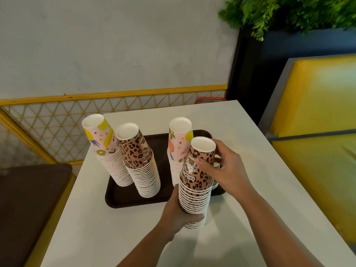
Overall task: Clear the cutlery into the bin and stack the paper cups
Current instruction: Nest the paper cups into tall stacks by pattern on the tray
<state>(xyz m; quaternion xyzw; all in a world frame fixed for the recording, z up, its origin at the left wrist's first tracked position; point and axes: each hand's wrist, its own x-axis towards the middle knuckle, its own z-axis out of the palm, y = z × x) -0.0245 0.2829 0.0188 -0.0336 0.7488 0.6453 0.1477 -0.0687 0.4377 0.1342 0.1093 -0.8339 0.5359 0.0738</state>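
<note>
Several upside-down stacks of paper cups stand on a dark brown tray [123, 199]. At the left are a pink fruit-print stack [107, 151] and a leopard-print stack [140, 166]. Behind my hands stands another fruit-print stack [178, 145]. In front, a leopard-print stack [196, 182] is held by both hands: my left hand [179, 212] grips its lower rims, and my right hand [225, 170] wraps around the top cup. A small part of another cup [215, 185] shows behind my right hand. No cutlery or bin shows.
The tray lies on a white table [240, 135]. A yellow cushioned seat [317, 112] is at the right, a dark brown seat [28, 209] at the left. A yellow mesh fence [57, 120] and a grey wall run behind, with a planter at the upper right.
</note>
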